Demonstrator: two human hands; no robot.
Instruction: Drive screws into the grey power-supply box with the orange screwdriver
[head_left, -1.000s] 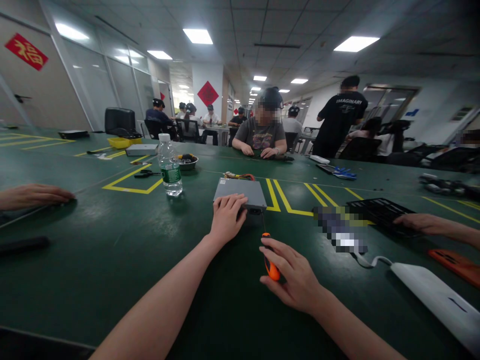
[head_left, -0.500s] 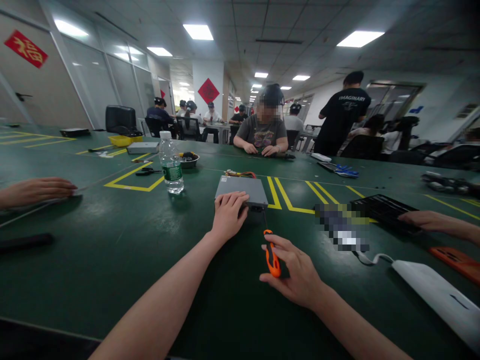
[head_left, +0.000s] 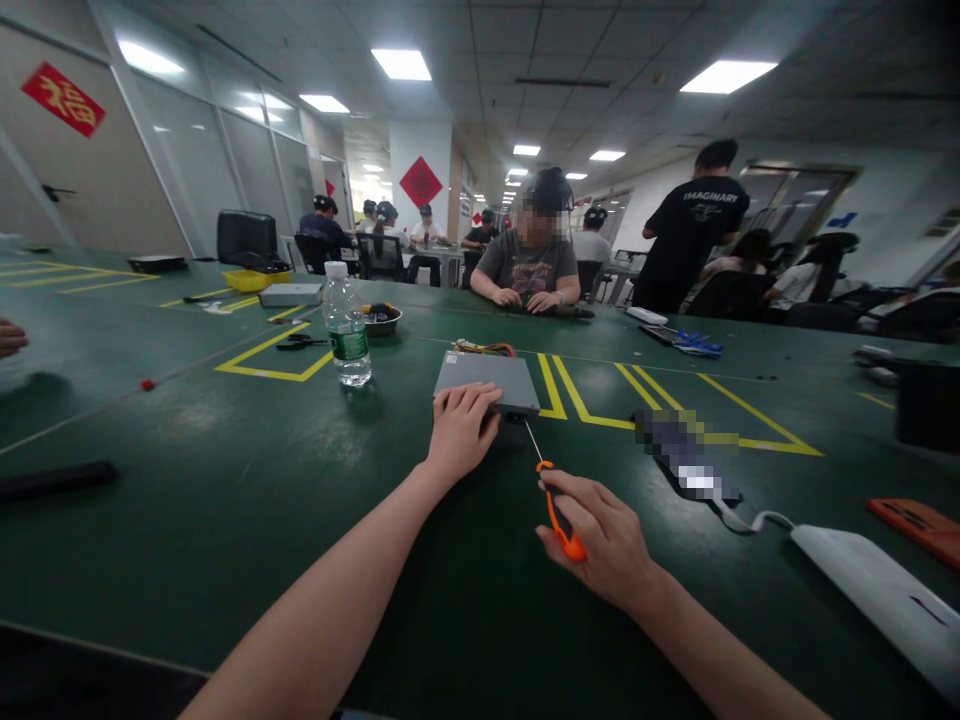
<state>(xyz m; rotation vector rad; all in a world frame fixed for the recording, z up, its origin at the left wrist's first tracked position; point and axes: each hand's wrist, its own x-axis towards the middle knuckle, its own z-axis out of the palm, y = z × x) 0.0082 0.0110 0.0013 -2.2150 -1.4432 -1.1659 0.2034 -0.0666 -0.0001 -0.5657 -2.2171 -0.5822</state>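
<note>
A grey metal power supply unit [head_left: 506, 378] lies flat on the green table, its bundle of coloured wires at the far side. My left hand [head_left: 461, 430] grips its near left part, with the fingers over the top and the thumb by the front edge. In my right hand [head_left: 604, 540] is a screwdriver [head_left: 573, 547] with an orange and black handle, held between thumb and fingers. Its thin shaft slants up and left to the unit's front, near the dark socket. Whether the tip sits in a screw is too small to tell.
Left of the unit stands a water bottle [head_left: 348, 335], with a metal bowl [head_left: 384, 322] behind it. A phone [head_left: 686, 465], a white power bank [head_left: 870, 580] and an orange phone [head_left: 919, 528] lie to the right. Another person's hand [head_left: 10, 338] shows at the left edge.
My right hand has shifted slightly right and the screwdriver handle leans more that way. My left hand stays on the unit. At right, another person's hand and the black tray have left their spot.
</note>
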